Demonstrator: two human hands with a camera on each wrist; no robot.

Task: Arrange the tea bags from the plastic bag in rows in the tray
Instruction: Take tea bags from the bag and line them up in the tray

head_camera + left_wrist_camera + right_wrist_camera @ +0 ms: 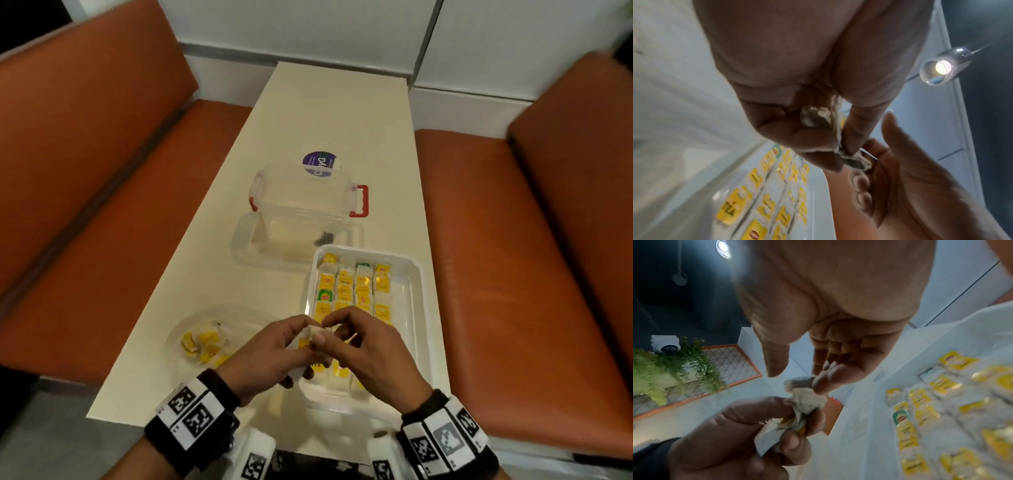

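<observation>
Tea bag (317,337) half hidden inside left hand (270,356) grip.

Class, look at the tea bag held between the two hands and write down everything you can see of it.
The tea bag is a small, crumpled pouch of whitish, paper-like material with a yellow tag showing low down. It is held in the air above the near end of the white tray, not yet laid in a row. The left hand grips its lower part between thumb and curled fingers; the right hand touches its upper end with its fingertips. Its print is too blurred to read.
</observation>
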